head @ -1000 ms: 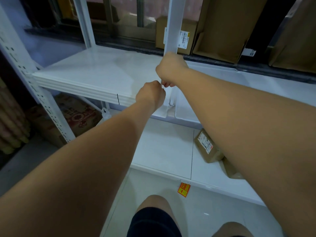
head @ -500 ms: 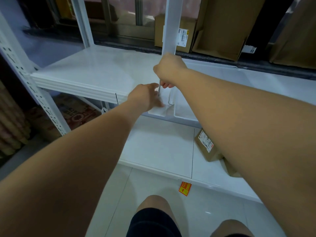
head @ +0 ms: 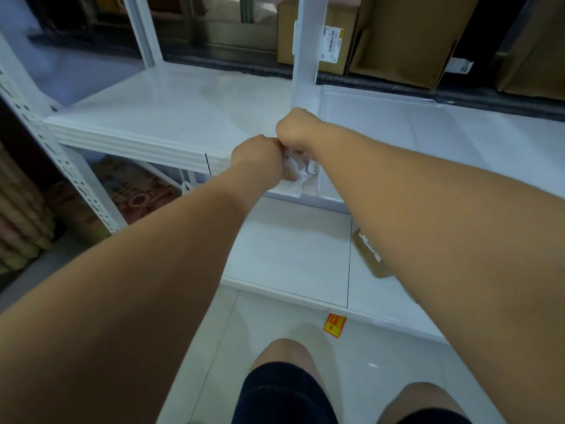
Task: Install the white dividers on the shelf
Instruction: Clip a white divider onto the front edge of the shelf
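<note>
My two hands are bunched together and touching at the front edge of the shelf [head: 137,145]. My right hand [head: 298,130] is a tight fist round the foot of the white post [head: 305,56]. My left hand [head: 260,157] is curled too, with its fingers on a crumpled white scrap [head: 301,183]. I cannot tell if it grips the scrap. I count two white dividers lying flat: the left divider [head: 168,108] at 9 o'clock from the post and the right divider [head: 412,127] at 3 o'clock. One small brown box [head: 370,255] sits lower down, at 5 o'clock.
</note>
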{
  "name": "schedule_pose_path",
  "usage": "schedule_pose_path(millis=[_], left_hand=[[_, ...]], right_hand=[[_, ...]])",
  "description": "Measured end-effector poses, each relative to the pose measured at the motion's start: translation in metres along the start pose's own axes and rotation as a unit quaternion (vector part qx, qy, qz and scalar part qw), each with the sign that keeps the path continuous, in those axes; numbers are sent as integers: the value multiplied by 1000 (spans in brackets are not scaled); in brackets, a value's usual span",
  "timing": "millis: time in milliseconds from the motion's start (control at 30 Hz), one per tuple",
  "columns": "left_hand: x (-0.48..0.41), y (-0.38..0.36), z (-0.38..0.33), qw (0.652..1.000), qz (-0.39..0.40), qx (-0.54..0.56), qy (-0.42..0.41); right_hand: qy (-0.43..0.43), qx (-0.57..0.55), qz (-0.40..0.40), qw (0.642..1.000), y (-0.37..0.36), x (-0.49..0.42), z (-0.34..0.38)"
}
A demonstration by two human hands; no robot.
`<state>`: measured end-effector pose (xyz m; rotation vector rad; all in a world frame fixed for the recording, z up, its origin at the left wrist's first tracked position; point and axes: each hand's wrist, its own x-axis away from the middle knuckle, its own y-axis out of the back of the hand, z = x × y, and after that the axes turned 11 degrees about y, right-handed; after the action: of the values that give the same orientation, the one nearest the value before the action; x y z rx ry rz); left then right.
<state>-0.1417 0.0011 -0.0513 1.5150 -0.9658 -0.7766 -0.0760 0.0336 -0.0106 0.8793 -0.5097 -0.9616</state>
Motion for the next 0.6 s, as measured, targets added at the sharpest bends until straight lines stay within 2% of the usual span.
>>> schedule_pose_path(millis=[167, 367, 600], left_hand=[[1, -1, -4, 1000, -7, -19, 2], [0, 5, -7, 999, -11, -45, 10], [-1, 5, -2, 999, -5, -29, 17]], right_hand=[[-19, -17, -23, 999, -2, 0, 1], [-39, -44, -4, 998, -2, -1, 4], [-87, -77, -17, 993, -1, -2, 7]])
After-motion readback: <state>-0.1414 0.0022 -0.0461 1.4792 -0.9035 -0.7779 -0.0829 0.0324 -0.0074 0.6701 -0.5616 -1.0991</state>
